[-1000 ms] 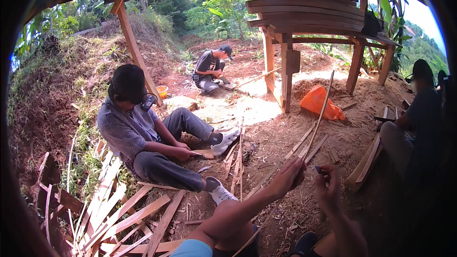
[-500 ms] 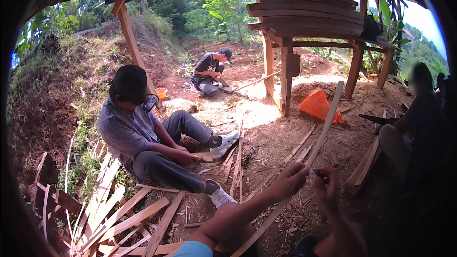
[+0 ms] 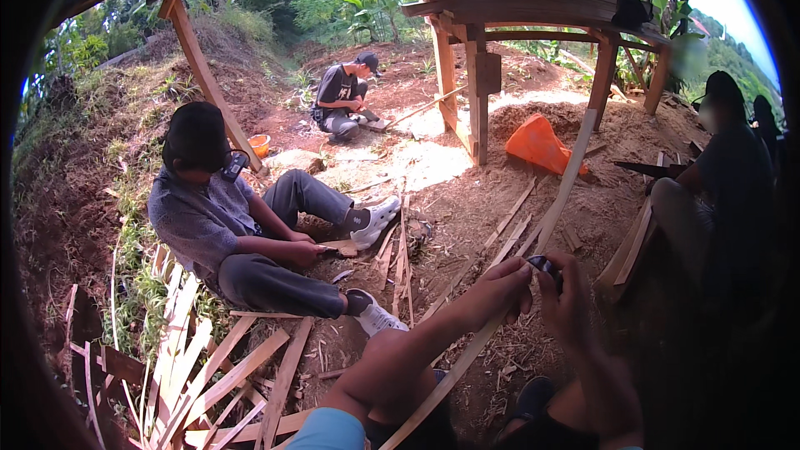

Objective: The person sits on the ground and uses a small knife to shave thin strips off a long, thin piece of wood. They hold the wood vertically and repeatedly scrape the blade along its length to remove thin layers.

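Lower centre of the frame: left hand (image 3: 500, 287) curled around a long strip (image 3: 557, 208), fingers closed over it. Right hand (image 3: 571, 304) just beside, thumb and fingers pinched on a small dark tool (image 3: 546, 265) pressed against the same strip. Strip running aslant from the bottom edge near the knee up to the right of centre, its upper end pale and bare against the dirt.

Left of centre: seated person (image 3: 225, 225) in a grey shirt and dark cap, legs stretched out, white shoes, both hands on a short piece of wood (image 3: 342, 247). Lower left: pile of split slats (image 3: 208, 375) fanned over grass and soil. More slats (image 3: 400, 254) lying lengthwise between that person's feet and the held strip.

Upper centre: second person (image 3: 342, 100) crouched in dark clothes on reddish ground. Small orange bucket (image 3: 259, 145) left of centre, round, beside a leaning post (image 3: 204, 75). Orange bag (image 3: 540, 143), crumpled and roughly triangular, right of centre at the foot of a wooden frame (image 3: 475, 83) with planks stacked on top; no label legible on it.

Right edge: third person (image 3: 725, 175) in shadow, seated, boards (image 3: 633, 242) leaning by the leg. Ground all around covered in shavings and sawdust.
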### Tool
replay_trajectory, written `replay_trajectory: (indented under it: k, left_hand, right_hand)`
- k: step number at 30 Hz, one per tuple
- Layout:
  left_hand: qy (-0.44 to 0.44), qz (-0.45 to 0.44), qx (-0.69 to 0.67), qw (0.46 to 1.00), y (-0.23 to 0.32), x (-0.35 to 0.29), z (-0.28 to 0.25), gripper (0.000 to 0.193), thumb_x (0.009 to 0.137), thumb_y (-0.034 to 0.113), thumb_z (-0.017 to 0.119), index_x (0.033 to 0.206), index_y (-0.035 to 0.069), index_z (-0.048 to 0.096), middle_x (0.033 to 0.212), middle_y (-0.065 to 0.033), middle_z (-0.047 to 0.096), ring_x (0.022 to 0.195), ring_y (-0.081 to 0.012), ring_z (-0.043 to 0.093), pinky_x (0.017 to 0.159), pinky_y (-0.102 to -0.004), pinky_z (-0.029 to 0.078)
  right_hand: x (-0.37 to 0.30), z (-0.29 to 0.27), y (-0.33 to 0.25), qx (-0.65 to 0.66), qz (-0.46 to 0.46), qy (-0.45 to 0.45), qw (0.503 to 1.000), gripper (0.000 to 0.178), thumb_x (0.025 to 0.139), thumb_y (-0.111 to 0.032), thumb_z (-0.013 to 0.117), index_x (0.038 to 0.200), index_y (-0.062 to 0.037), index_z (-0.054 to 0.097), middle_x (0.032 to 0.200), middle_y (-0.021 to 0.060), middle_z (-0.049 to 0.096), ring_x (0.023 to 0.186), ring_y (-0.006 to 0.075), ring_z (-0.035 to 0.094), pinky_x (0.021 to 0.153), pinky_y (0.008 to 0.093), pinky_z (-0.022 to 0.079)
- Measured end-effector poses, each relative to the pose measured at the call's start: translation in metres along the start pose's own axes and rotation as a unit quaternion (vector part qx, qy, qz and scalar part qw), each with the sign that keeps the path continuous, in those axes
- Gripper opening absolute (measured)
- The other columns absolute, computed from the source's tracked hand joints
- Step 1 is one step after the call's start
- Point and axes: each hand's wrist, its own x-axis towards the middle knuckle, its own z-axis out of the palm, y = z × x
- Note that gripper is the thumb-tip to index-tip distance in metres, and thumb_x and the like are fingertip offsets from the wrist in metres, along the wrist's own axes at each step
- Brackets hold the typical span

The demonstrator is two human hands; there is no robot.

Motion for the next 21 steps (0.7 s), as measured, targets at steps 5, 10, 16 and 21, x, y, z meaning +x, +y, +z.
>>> replay_trajectory:
  k: [5, 10, 16, 21]
  left_hand:
    - [0.026, -0.004, -0.024, 0.999, 0.003, 0.003, 0.009, 0.027, 0.099, 0.033, 0.038, 0.104, 0.009, 0.048, 0.060, -0.0059, 0.055, 0.037, -0.0111, 0.045, 0.034, -0.0218, 0.035]
    - [0.052, 0.003, 0.014, 0.999, 0.006, 0.001, 0.015, 0.025, 0.098, 0.032, 0.037, 0.100, 0.009, 0.048, 0.054, -0.0043, 0.050, 0.034, -0.0099, 0.041, 0.031, -0.0204, 0.030]
    - [0.035, -0.006, -0.057, 0.998, 0.003, 0.005, 0.013, 0.022, 0.098, 0.027, 0.036, 0.097, 0.008, 0.046, 0.056, -0.0067, 0.049, 0.035, -0.0119, 0.039, 0.030, -0.0215, 0.032]
    - [0.045, -0.011, -0.054, 0.997, 0.008, 0.003, 0.008, 0.022, 0.098, 0.027, 0.037, 0.095, 0.008, 0.046, 0.057, -0.0069, 0.049, 0.036, -0.0118, 0.041, 0.031, -0.0216, 0.033]
  right_hand:
    - [0.000, -0.004, 0.012, -0.021, -0.037, 0.004, 0.999, 0.016, 0.089, -0.011, 0.055, 0.103, -0.0032, 0.051, 0.085, 0.0144, 0.056, 0.076, 0.0311, 0.060, 0.063, 0.0392, 0.047]
    - [-0.002, -0.005, 0.019, -0.033, -0.024, 0.006, 0.999, 0.015, 0.089, -0.011, 0.056, 0.100, -0.0031, 0.051, 0.084, 0.0136, 0.057, 0.073, 0.0321, 0.061, 0.060, 0.0401, 0.047]
    - [0.001, -0.008, 0.025, -0.007, -0.059, 0.016, 0.998, 0.013, 0.087, -0.011, 0.058, 0.096, -0.0026, 0.053, 0.081, 0.0126, 0.058, 0.070, 0.0318, 0.061, 0.059, 0.0395, 0.048]
    - [0.003, 0.000, 0.022, 0.027, -0.074, 0.008, 0.997, 0.011, 0.087, -0.010, 0.058, 0.092, -0.0017, 0.055, 0.079, 0.0123, 0.058, 0.069, 0.0313, 0.061, 0.058, 0.0388, 0.048]
